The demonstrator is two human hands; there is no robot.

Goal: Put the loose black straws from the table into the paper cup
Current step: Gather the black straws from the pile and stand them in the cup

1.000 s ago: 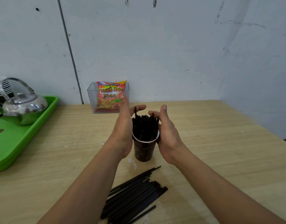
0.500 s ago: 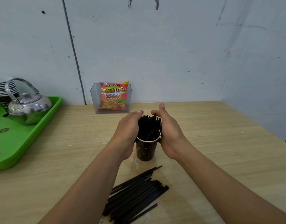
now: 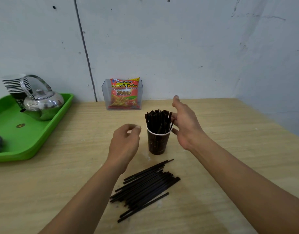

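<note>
A dark brown paper cup (image 3: 158, 142) stands upright in the middle of the wooden table, packed with several black straws (image 3: 158, 120) standing on end. Nearer to me, a loose pile of black straws (image 3: 145, 186) lies flat on the table. My left hand (image 3: 124, 146) hovers just left of the cup, fingers loosely curled and holding nothing. My right hand (image 3: 186, 125) is on the cup's right side, fingers spread, its fingertips close to the standing straws and the rim; whether they touch is unclear.
A green tray (image 3: 35, 141) at the left carries a steel kettle (image 3: 42, 103) and a stack of paper cups (image 3: 15, 85). A clear plastic box with a red snack packet (image 3: 124, 94) stands against the wall behind the cup. The wall closes off the back and right.
Both hands were cupped around the straws standing in the cup. They have now let go and drawn apart, the left one moving back and down toward me.
</note>
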